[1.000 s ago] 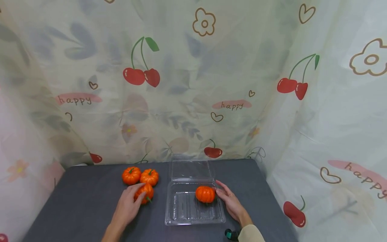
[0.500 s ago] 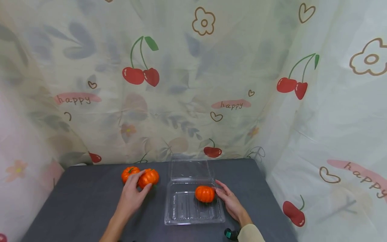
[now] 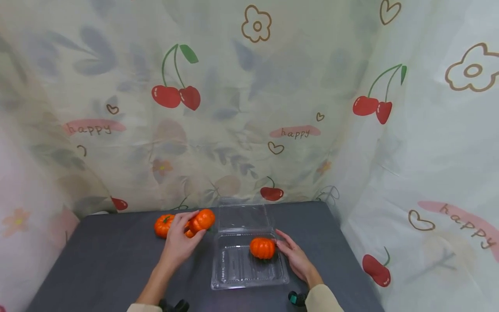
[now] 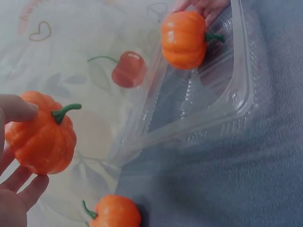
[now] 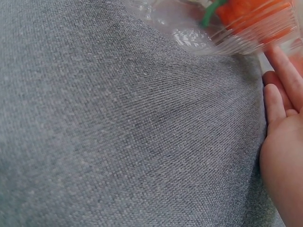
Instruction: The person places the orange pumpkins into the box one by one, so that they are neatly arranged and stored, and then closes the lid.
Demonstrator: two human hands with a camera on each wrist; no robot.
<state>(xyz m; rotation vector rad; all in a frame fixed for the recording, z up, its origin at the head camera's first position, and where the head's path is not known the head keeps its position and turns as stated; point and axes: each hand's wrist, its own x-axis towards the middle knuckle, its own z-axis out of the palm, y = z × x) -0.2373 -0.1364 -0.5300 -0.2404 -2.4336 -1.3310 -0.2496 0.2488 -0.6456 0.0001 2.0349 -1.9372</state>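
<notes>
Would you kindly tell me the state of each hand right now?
Left hand: holding an orange pumpkin.
Right hand: open, at the edge of the clear container.

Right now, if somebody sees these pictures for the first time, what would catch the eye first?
Probably the glossy orange pumpkin held in the left hand, left of centre in the head view. Next, likely, the second pumpkin inside the open clear container, beside the right hand. The red cherries printed on the pale curtain behind also stand out.

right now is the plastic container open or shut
Open: its lid is folded back behind the base, leaving the pumpkin inside uncovered.
</notes>
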